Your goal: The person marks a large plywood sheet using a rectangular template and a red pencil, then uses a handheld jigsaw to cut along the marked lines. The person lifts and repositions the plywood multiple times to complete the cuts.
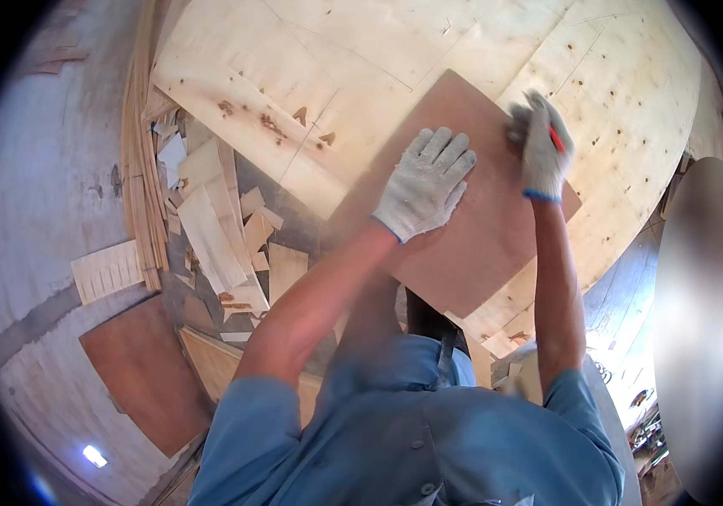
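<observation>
A brown rectangular board point(488, 240) lies at a slant on large pale plywood sheets point(378, 51), its near corner close to my body. My left hand point(426, 185), in a white knit glove, rests flat on the board with its fingers stretched out. At the board's right edge, my gloved right hand point(546, 152) is closed round a slim red pen or pencil point(556, 138). Its fingertips are blurred, and the writing tip cannot be seen. Thin lines and dark knots mark the plywood.
Wood offcuts point(210, 228) lie heaped on the floor to the left, beside long thin strips point(138, 152). A second reddish-brown board point(149, 371) is at lower left. A blurred pale oval shape point(703, 329) stands at the right.
</observation>
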Tool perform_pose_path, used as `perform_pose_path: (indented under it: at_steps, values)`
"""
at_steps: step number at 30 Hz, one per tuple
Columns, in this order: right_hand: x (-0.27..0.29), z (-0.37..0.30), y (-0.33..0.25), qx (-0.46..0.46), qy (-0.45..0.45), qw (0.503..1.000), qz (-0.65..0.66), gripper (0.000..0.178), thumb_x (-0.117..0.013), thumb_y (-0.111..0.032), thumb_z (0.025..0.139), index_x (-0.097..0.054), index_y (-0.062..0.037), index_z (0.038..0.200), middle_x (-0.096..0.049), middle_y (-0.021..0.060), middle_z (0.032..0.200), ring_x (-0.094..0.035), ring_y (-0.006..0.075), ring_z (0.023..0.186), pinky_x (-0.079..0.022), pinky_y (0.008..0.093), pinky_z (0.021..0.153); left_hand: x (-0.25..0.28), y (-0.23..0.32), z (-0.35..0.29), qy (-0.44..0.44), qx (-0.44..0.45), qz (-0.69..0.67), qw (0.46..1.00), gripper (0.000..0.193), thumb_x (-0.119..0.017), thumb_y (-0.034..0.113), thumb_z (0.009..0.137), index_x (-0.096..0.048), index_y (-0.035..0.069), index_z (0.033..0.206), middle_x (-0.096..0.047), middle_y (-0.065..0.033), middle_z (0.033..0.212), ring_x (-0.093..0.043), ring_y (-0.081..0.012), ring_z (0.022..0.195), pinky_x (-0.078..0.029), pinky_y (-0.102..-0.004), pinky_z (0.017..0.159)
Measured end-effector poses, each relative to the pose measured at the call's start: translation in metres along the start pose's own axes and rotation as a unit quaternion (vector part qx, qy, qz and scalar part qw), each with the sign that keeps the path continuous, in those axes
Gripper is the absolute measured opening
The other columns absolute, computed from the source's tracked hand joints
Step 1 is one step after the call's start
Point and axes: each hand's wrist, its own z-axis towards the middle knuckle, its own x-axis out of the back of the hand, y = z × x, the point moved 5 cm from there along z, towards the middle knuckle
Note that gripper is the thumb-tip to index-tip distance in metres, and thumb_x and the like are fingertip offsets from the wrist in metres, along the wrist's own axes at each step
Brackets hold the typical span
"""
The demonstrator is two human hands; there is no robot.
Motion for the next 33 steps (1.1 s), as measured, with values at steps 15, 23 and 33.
perform_pose_path:
  at_steps: [15,23,33]
  values:
    - [0.087,-0.189,0.06,0.24,0.247,0.798,-0.494,0.055,-0.074,-0.005,0.083,-0.054,-0.0014,0.135,-0.056,0.0196,0.137,-0.048,0.0376,0.132,-0.042,0.0441,0.108,-0.01,0.0,-0.009,0.022,-0.031,0.007,0.999,0.046,-0.066,0.017,0.087,-0.054,0.008,0.13,-0.05,-0.016,0.141,-0.043,-0.0378,0.134,-0.028,-0.0536,0.115]
    - [0.092,-0.191,0.067,0.248,0.29,0.756,-0.532,0.057,-0.078,-0.016,0.08,-0.058,-0.0091,0.132,-0.058,0.0185,0.134,-0.051,0.039,0.126,-0.041,0.0471,0.107,0.011,-0.042,-0.038,-0.006,-0.054,-0.044,0.998,0.045,-0.065,0.019,0.089,-0.057,0.009,0.133,-0.051,-0.0178,0.143,-0.041,-0.0398,0.137,-0.026,-0.0525,0.117]
    - [0.092,-0.194,0.066,0.25,0.289,0.793,-0.475,0.046,-0.077,-0.009,0.08,-0.063,-0.0064,0.124,-0.064,0.0143,0.126,-0.057,0.0338,0.121,-0.045,0.0429,0.103,0.041,-0.096,-0.081,-0.021,-0.054,-0.007,0.998,0.049,-0.065,0.021,0.09,-0.056,0.006,0.135,-0.052,-0.0205,0.142,-0.041,-0.044,0.135,-0.027,-0.0555,0.115]
